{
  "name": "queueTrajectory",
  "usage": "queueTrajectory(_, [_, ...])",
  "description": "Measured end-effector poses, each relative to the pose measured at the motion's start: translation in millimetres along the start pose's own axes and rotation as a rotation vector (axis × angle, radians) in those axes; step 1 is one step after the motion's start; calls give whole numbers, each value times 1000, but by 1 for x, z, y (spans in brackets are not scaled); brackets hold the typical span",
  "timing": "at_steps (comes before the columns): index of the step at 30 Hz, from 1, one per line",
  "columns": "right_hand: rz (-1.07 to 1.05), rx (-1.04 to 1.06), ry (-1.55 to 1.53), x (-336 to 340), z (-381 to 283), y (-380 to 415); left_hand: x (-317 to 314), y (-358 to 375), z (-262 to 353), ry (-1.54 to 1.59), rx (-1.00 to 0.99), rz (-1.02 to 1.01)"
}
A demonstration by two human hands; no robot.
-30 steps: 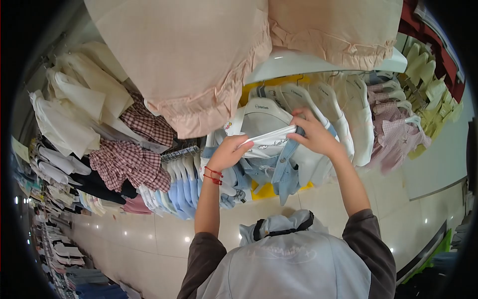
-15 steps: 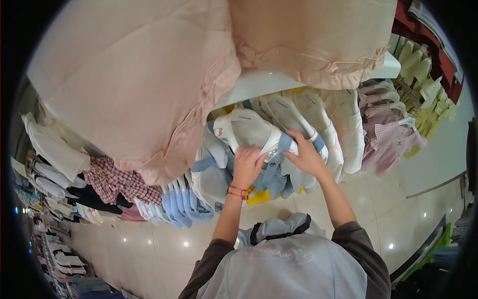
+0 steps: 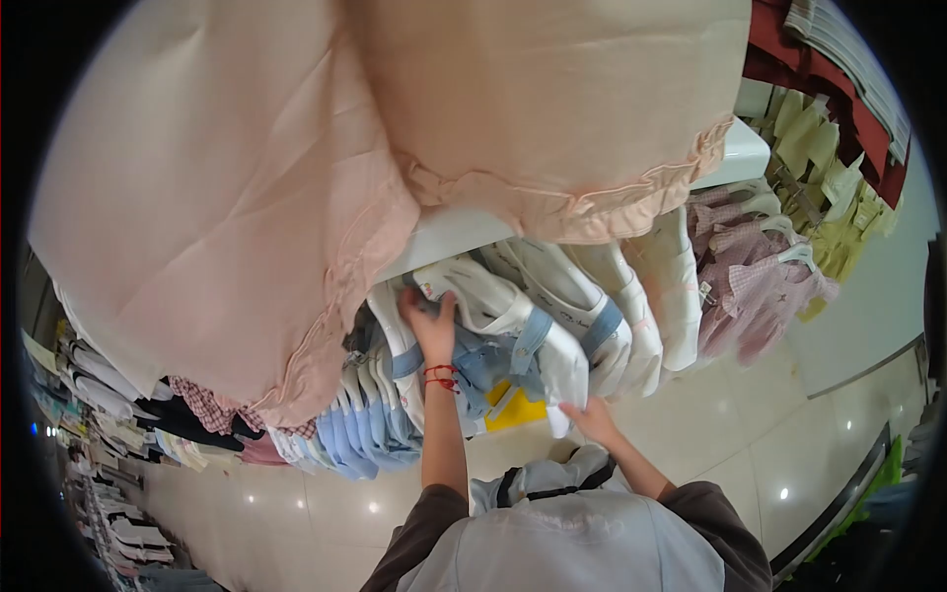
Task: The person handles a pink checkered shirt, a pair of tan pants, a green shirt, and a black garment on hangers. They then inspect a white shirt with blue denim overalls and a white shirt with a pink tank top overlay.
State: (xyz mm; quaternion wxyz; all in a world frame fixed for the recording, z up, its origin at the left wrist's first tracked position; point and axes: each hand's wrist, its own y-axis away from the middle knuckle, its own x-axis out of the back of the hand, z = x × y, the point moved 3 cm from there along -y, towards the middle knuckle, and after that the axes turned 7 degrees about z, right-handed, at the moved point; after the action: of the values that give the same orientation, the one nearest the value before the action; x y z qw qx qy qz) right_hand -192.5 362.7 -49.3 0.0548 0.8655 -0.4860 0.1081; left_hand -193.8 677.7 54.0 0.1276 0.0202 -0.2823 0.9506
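Observation:
My left hand, with red cords round its wrist, reaches in among the hung clothes. Its thumb and fingers are spread apart at the near shoulder of a white children's shirt with blue denim-like trim; the fingertips are partly hidden by cloth. Lower down, my right hand pinches the end of this shirt's white sleeve and draws it out towards me. Blue denim-like cloth hangs below the shirt's neckline. Just left of my left hand hangs another white garment with a blue band.
Large pale pink garments with ruffled hems hang close overhead, under them a white shelf edge. Pink checked dresses hang at right, light-blue clothes at left. A yellow item shows below the shirt. Tiled floor lies beneath.
My left hand has moved up and left to the shirt's shoulder. My right hand has gone from the shirt's upper front down to the sleeve end. The view has shifted slightly.

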Motion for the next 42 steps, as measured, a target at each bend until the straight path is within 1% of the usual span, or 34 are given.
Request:
queueTrajectory(1, [-3,3,3,-2,8,8,4,-7,4,-108,-11,24])
queueTrajectory(3, [-11,4,10,-2,22,20,1,-17,18,249,89,60])
queueTrajectory(6, [-49,-211,-27,7,38,27,-1,-28,40,263,155,-82])
queueTrajectory(9, [4,-192,-9,17,42,22,1,-37,34,778,472,-270])
queueTrajectory(11, [37,-198,-36,21,41,20,5,-34,36,577,382,-249])
queueTrajectory(13, [51,-178,-52,26,33,16,8,-31,52,380,291,-224])
queueTrajectory(16, [7,-93,-43,29,14,10,12,-34,100,-83,-135,-159])
queueTrajectory(18, [-59,-13,-17,29,-2,5,8,-27,120,-126,-294,-129])
queueTrajectory(19, [-92,-11,-15,28,-7,3,6,-25,127,-147,-375,-116])
queueTrajectory(20, [-125,-12,-14,26,-11,1,6,-24,133,-186,-489,-167])
queueTrajectory(21, [-158,-13,-14,23,-13,2,6,-21,130,-155,-451,-175])
queueTrajectory(23, [-261,-34,155,13,13,4,5,-14,116,-93,-377,-192])
queueTrajectory(24, [-309,-42,240,12,25,6,8,-10,109,-157,-371,-200])
queueTrajectory(27, [-329,107,262,18,26,16,15,4,78,-222,-259,-89])
queueTrajectory(30, [-319,140,407,46,-25,17,23,30,104,-292,-377,-8])
queueTrajectory(33, [-121,144,105,71,-73,16,20,65,148,-172,-448,-157])
queueTrajectory(35, [202,411,162,87,-101,10,8,90,177,-75,-434,-366])
queueTrajectory(36, [361,541,194,93,-113,7,-3,102,187,-59,-509,-448])
queueTrajectory(37, [432,545,194,95,-119,-1,-15,110,196,-40,-584,-528])
queueTrajectory(39, [580,561,194,94,-129,-13,-35,123,210,-154,-678,-611])
queueTrajectory(40, [569,516,129,89,-124,-16,-41,127,215,-210,-733,-649])
queueTrajectory(42, [556,434,-4,78,-102,-29,-48,132,210,-269,-726,-679])
